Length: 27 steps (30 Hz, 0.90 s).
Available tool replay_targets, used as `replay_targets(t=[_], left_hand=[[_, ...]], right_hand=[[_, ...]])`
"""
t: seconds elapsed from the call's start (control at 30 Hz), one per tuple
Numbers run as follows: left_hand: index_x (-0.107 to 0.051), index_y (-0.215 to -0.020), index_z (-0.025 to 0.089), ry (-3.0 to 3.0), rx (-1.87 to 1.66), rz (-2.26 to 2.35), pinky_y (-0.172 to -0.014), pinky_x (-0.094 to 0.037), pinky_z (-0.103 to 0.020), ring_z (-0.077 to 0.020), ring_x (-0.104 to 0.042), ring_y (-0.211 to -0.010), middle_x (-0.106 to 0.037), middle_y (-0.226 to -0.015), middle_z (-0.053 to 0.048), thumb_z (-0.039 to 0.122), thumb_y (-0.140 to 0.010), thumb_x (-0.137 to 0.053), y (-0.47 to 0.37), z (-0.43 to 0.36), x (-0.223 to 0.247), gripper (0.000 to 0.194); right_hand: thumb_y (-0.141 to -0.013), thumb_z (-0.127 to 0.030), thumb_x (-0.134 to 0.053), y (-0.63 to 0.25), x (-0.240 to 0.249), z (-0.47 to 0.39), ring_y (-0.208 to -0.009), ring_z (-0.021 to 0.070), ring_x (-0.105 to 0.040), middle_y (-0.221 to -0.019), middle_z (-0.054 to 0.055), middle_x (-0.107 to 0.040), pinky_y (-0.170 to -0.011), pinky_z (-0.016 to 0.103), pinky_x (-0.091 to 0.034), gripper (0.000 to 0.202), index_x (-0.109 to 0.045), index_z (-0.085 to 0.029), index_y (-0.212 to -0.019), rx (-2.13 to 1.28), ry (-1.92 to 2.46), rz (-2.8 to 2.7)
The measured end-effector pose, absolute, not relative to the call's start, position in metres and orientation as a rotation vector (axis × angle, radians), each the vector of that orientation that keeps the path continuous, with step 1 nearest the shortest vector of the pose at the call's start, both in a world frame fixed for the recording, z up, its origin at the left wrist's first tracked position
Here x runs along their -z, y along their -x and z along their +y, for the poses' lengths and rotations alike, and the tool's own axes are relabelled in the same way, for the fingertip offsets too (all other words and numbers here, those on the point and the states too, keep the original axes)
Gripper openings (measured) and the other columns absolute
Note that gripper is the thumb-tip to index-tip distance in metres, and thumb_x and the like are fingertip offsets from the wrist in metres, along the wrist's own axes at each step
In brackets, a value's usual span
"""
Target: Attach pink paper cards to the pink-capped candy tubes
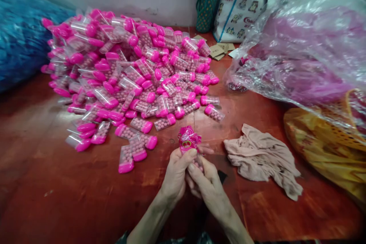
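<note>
In front of me, my left hand (175, 173) and my right hand (208, 181) meet, both closed around one small clear candy container (199, 163) filled with pink balls. A shiny magenta printed wrapper (189, 139) sticks up from its far end, above my thumbs. Both thumbs press near each other on the front, and my fingers hide most of the container. Just to the left lie a few loose candy containers (137, 146) with bright pink caps. Behind them rises a large pile of the same containers (126, 65).
A crumpled beige cloth (263, 158) lies right of my hands on the reddish table (71, 202). Clear plastic with pink contents (300, 57) and a yellow bag (320, 152) occupy the right. Against the wall stand a white tote (238, 11) and cardboard pieces (219, 50); blue plastic (25, 38) is left.
</note>
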State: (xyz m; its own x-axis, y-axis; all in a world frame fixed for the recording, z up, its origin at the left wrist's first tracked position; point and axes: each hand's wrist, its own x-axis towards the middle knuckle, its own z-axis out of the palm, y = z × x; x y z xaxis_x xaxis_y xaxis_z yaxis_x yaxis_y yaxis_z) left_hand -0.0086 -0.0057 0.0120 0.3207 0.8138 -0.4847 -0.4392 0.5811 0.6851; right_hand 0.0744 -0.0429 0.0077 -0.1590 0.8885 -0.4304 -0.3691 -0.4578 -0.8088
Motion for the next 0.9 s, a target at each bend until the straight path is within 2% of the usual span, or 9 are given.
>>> replay_targets(t=[0.1,0.33,0.43,0.5,0.67,0.83,0.9], left_hand=[[-0.068,-0.089,0.012,-0.522,-0.979,0.936,-0.049,-0.04,-0.02,-0.0093,-0.052,-0.051,-0.067,-0.076,-0.006,0.033,-0.079,-0.055,0.013,-0.006,-0.009,0.026],[-0.068,-0.09,0.017,-0.788,-1.079,0.986,-0.071,-0.044,-0.025,-0.015,-0.058,-0.076,-0.067,-0.084,-0.003,0.023,-0.083,-0.051,0.021,-0.006,-0.005,0.019],[-0.068,-0.096,0.02,-1.024,-1.109,1.111,-0.086,-0.041,-0.029,-0.0183,-0.057,-0.092,-0.066,-0.097,-0.003,0.019,-0.081,-0.053,0.024,-0.006,-0.006,0.021],[-0.068,-0.097,0.021,-1.171,-1.126,1.171,-0.09,-0.039,-0.032,-0.0204,-0.055,-0.099,-0.065,-0.101,-0.004,0.017,-0.08,-0.054,0.027,-0.005,-0.004,0.022],[-0.069,-0.089,0.022,-1.539,-1.217,1.284,-0.089,-0.041,-0.037,-0.0219,-0.057,-0.096,-0.068,-0.09,-0.004,0.011,-0.076,-0.057,0.035,-0.001,0.003,0.021],[-0.068,-0.085,0.019,-1.66,-1.2,1.278,-0.078,-0.047,-0.034,-0.021,-0.061,-0.086,-0.069,-0.086,-0.006,0.009,-0.075,-0.056,0.041,0.005,0.002,0.019],[-0.067,-0.085,0.018,-1.793,-1.188,1.266,-0.08,-0.046,-0.035,-0.0213,-0.061,-0.086,-0.069,-0.083,-0.007,0.007,-0.074,-0.056,0.043,0.007,0.001,0.019]], right_hand=[[-0.086,-0.035,-0.049,-0.08,-0.005,-0.035,-0.037,0.0025,-0.019,-0.051,-0.01,-0.033,-0.032,0.013,-0.016,0.017,-0.046,-0.019,-0.079,-1.874,0.949,-0.559],[-0.087,-0.031,-0.048,-0.083,-0.007,-0.03,-0.035,0.0013,-0.019,-0.049,-0.009,-0.039,-0.032,0.012,-0.018,0.016,-0.05,-0.017,-0.08,-1.869,0.869,-0.421],[-0.087,-0.033,-0.048,-0.081,-0.008,-0.031,-0.035,0.0014,-0.018,-0.049,-0.009,-0.039,-0.031,0.012,-0.018,0.017,-0.051,-0.017,-0.08,-1.843,0.876,-0.406],[-0.087,-0.034,-0.048,-0.08,-0.008,-0.031,-0.035,0.0012,-0.017,-0.049,-0.009,-0.039,-0.031,0.012,-0.018,0.018,-0.051,-0.017,-0.081,-1.823,0.897,-0.418],[-0.085,-0.037,-0.05,-0.079,-0.005,-0.031,-0.035,0.0011,-0.018,-0.048,-0.009,-0.038,-0.031,0.012,-0.018,0.021,-0.051,-0.017,-0.081,-1.817,0.956,-0.443],[-0.085,-0.037,-0.049,-0.078,-0.003,-0.032,-0.035,0.0014,-0.019,-0.049,-0.009,-0.038,-0.031,0.012,-0.018,0.021,-0.05,-0.017,-0.08,-1.81,0.986,-0.479],[-0.085,-0.037,-0.05,-0.078,-0.002,-0.032,-0.036,0.0016,-0.02,-0.049,-0.009,-0.038,-0.031,0.012,-0.018,0.021,-0.049,-0.017,-0.079,-1.804,1.003,-0.481]])
